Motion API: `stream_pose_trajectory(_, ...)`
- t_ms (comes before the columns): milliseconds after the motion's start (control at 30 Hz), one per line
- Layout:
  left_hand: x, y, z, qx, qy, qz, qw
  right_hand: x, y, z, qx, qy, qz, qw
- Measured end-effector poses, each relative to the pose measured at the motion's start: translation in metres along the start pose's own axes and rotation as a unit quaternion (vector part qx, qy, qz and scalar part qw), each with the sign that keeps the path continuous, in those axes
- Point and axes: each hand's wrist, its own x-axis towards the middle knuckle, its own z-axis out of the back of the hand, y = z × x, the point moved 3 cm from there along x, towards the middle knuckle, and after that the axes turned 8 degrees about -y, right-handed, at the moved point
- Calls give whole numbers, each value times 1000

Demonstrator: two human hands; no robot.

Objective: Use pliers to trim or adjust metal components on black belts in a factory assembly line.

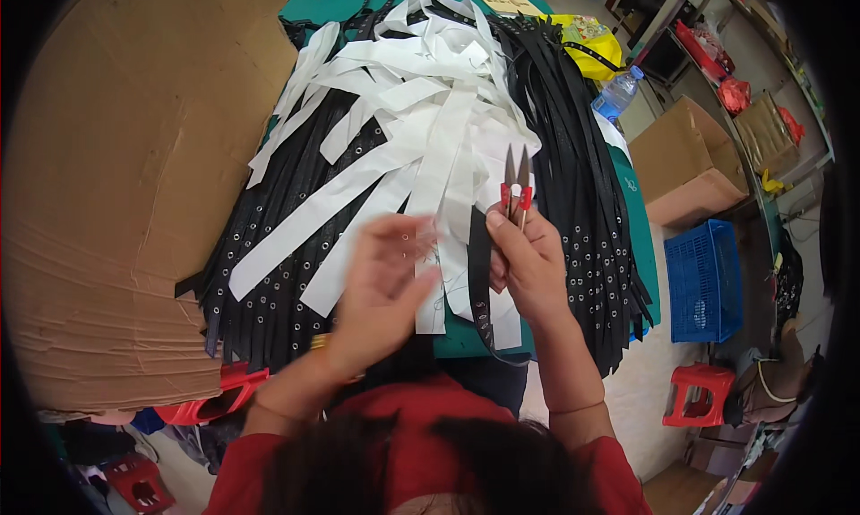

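My right hand point(528, 262) is closed round a pair of thread snips point(516, 182) with red grips, blades pointing away from me. The same hand also holds a black strap point(481, 273), which hangs toward me in a curve and shows metal eyelets near its lower end. My left hand point(387, 278), blurred by motion, is a little to the left over white strips point(430, 175); its thumb and fingers are apart. Loose dark threads point(434, 246) lie by its fingertips. Nothing else shows in that hand.
Black eyeleted straps point(587, 201) lie heaped on both sides of the green table point(638, 210). Cardboard point(152, 184) stands along the left. To the right are a water bottle point(618, 94), an open carton point(685, 161), a blue crate point(705, 282) and a red stool point(699, 395).
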Motion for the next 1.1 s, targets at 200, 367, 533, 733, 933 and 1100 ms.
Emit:
stream_pose_trajectory(200, 7, 24, -20, -45, 84, 64, 993, -7, 5, -1, 20, -70, 21, 997)
stream_pose_trajectory(367, 8, 20, -32, -87, 65, 36, 993, -13, 15, 4, -7, -82, 43, 996)
stream_pose_trajectory(533, 7, 15, -32, -110, 73, 141, 981, -7, 17, 0, -45, -64, 19, 997)
stream_pose_trajectory(733, 10, 17, -12, -102, 57, 178, 977, -2, -1, 13, -121, -79, 22, 989)
stream_pose_trajectory(933, 9, 12, 5, -143, 61, 212, 965, -23, -3, 13, -165, -67, 98, 979)
stream_pose_trajectory(1100, 5, -5, 7, -145, 69, 202, 966, -38, 15, 14, -208, -90, 176, 958)
